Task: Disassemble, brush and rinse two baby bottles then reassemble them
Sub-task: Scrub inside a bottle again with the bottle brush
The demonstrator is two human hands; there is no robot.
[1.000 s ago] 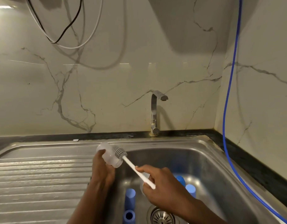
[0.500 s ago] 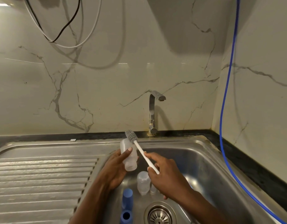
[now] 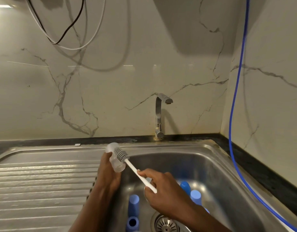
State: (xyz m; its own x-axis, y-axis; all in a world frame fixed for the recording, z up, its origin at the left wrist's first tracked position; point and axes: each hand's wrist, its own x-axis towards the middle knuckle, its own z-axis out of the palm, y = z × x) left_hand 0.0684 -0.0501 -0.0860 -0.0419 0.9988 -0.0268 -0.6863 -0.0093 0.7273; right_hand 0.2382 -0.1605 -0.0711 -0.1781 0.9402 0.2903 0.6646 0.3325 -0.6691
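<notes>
Closest to me, at the bottom of the steel sink [image 3: 209, 166], there's the drain strainer [image 3: 167, 224]. A few blue bottle parts lie around it: a blue ring [image 3: 132, 222] with a blue cap [image 3: 134, 204] right behind it on the left, and two more blue pieces [image 3: 195, 197] on the right, partly tucked behind the wrist. They're kinda blurry, so I can't say exactly what each one is.

Just above that, the right hand [image 3: 162, 190] has its fingers curled round the white handle of the bottle brush [image 3: 139, 174], thumb and forefinger pinching it near the middle. The handle angles up and left to the grey bristle head [image 3: 121, 154], which sits against the clear baby bottle [image 3: 115, 163]. Honestly can't tell if the bristles are inside it or rubbing the outside.

The left hand [image 3: 109, 174] holds that bottle tilted over the sink's left edge. I only see the back of that hand; the fingers wrap round the bottle, one tip showing on its side.

The ridged drainboard [image 3: 40, 181] is off to the left. Further back, the faucet [image 3: 159, 114] stands at the rear rim, no water visible. Behind it there's the marble wall [image 3: 110, 91], with a blue hose [image 3: 234, 114] running down the right corner and black and white cables [image 3: 69, 30] looping up top.
</notes>
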